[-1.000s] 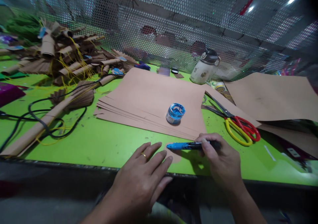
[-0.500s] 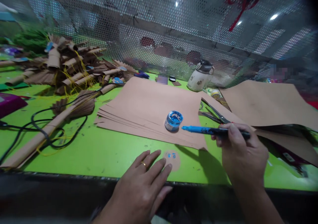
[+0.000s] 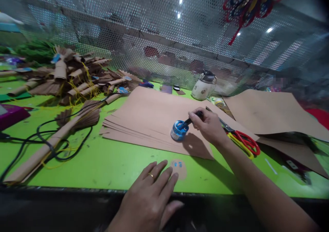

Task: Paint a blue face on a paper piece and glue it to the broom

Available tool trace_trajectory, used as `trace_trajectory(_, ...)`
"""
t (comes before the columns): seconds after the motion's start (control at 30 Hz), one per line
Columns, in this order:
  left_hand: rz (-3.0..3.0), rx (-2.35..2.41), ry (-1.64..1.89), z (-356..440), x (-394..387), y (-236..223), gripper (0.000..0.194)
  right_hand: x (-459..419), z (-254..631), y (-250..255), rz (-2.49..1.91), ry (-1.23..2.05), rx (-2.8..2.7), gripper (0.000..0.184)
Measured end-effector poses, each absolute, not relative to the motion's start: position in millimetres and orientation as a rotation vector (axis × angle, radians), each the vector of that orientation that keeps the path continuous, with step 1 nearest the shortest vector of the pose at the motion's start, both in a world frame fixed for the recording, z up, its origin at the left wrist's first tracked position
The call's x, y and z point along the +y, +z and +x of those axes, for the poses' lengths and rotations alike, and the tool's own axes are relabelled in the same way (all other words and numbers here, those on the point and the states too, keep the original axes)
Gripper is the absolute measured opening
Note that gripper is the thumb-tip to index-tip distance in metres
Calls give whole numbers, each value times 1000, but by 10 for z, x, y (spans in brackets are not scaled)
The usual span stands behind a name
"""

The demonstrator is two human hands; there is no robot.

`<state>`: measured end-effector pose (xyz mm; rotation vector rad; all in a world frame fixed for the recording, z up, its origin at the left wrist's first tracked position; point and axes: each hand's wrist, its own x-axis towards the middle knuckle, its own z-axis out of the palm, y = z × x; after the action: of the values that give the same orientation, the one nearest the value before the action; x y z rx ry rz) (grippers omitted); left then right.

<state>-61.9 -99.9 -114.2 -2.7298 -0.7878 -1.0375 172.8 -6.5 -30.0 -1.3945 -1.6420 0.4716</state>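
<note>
Between the fingers of my right hand (image 3: pixel 208 124) is a marker pen (image 3: pixel 189 121) with a black body, its blue-smeared end dipped inside a small open jar of blue paint (image 3: pixel 179 132). The jar stands upright on stacked brown kraft paper (image 3: pixel 154 108). My left hand (image 3: pixel 150 194) lies flat at the table's front edge with fingers spread. Its fingertips touch the left side of a small round brown paper disc (image 3: pixel 179 172), which carries two blue marks.
Red-handled and yellow-handled scissors (image 3: pixel 245 143) lie right of the stack, near more brown paper (image 3: pixel 262 112). A white jug (image 3: pixel 203 87) stands behind. At left are rolled paper pieces with yellow strings (image 3: pixel 79 77), a dark cord (image 3: pixel 48 146) and a purple object (image 3: pixel 11 117).
My right hand has moved forward and left, bringing the marker pen's blue end from beside the jar into it. The scissors' handles have come into sight. My left hand stays by the disc.
</note>
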Motion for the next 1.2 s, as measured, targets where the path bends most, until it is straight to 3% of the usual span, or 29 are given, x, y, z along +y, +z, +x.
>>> trace_trajectory(0.37, -2816, -845, -1051, -598, -1016, -1129, 35, -28, 1879, -374, -1331, 632, -1623, 35)
trace_trajectory(0.73, -2809, -838, -1069, -595, -1013, -1099, 33, -409, 2005, -175, -1181, 458, -1226, 18)
trace_trajectory(0.9, -2794, -832, -1102, -585, -1016, -1071, 30, -812, 1880, -431, -1289, 552, -1311, 17)
trace_trajectory(1.07, -2808, -833, -1094, -584, -1024, -1066, 30, -1036, 1769, -668, -1452, 330, -1417, 17)
trace_trajectory(1.2, -2794, -834, -1090, -586, -1029, -1069, 29, -1080, 1689, -698, -1486, 333, -1444, 18)
